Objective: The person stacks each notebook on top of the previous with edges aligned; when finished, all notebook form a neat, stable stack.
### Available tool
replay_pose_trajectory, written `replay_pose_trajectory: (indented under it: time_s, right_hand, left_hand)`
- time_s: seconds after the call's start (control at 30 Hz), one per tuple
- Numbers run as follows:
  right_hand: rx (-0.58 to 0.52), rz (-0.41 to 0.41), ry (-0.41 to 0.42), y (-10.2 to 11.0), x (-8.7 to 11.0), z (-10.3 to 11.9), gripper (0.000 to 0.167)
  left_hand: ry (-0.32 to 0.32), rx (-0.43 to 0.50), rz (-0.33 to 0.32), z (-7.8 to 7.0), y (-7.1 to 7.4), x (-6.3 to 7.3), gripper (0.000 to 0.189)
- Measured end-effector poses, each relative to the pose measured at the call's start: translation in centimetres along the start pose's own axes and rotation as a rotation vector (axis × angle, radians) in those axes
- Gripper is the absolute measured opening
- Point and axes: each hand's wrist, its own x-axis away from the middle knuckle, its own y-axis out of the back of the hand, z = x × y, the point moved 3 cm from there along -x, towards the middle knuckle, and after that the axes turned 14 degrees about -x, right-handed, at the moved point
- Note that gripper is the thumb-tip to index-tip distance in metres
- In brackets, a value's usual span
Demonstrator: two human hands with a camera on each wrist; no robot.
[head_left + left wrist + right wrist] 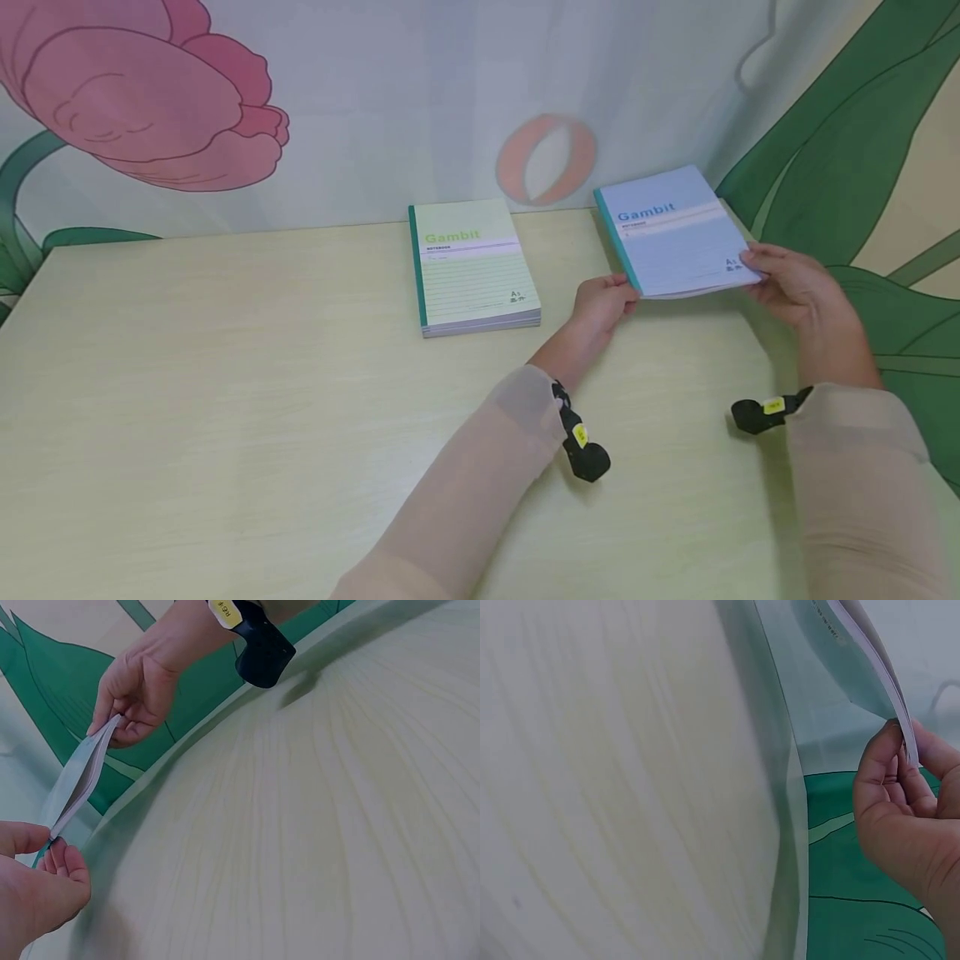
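A blue notebook (667,237) marked Gambit is held up above the table's back right part, cover facing up. At its lower left corner, by the teal spine, my left hand (602,310) pinches it between thumb and fingers. My right hand (798,283) grips the lower right corner, thumb on the cover. Seen from the left wrist, the notebook's pages (84,784) bow slightly apart between the two hands. To the left, a light green Gambit notebook (476,267) lies on top of a small stack with its dark green spine on the left.
The pale wooden table (225,400) ends at the back against a whitish curtain (390,108) with a pink flower print. Green leaf-patterned cloth (847,150) hangs along the right edge. Each wrist wears a black camera (588,458).
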Motion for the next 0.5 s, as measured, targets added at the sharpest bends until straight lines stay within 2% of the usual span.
replay_pose_trajectory:
  time_s: [0.27,0.5]
  right_hand:
    - [-0.038,0.06,0.035,-0.56,0.11,-0.22,0.016]
    - [-0.029,0.043,0.035,-0.84,0.1,-0.13,0.019]
  left_hand:
    - [-0.024,-0.016,-0.019,-0.15,0.35,0.03,0.023]
    - [-0.054,-0.044,-0.012,-0.52,0.72,0.19,0.024]
